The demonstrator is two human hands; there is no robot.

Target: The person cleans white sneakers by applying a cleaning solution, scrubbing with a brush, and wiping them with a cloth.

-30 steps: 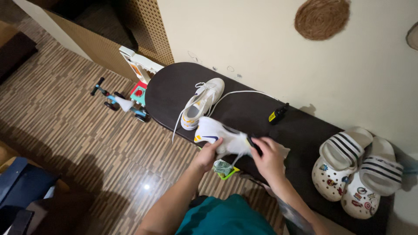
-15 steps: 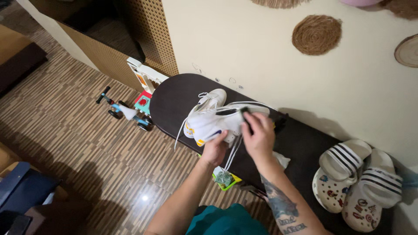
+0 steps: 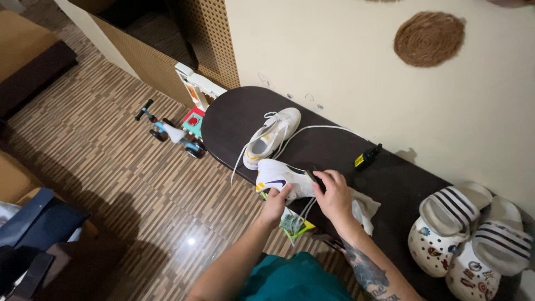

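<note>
At frame centre, the left hand (image 3: 277,202) grips the toe end of a white shoe (image 3: 281,179) on the dark surface (image 3: 234,117); the right hand (image 3: 333,195) clasps its heel end. A 2nd shoe (image 3: 273,136) lies just above, laces trailing. Striped slides (image 3: 454,209) rest on clogs (image 3: 432,248) at lower right.

A counter (image 3: 234,120) ran from the far left to the near right along the wall (image 3: 345,61). On it, one shoe (image 3: 272,136) lay toward the far left, and a second shoe (image 3: 284,179) sat nearer, at the counter's near edge, between the left hand (image 3: 277,202) and the right hand (image 3: 332,195). A small clip (image 3: 368,156) lay right of the shoes. Two pairs of sandals (image 3: 462,234) were stacked at the right end. A toy bike (image 3: 167,132) stood on the floor (image 3: 111,178), left of the counter.
</note>
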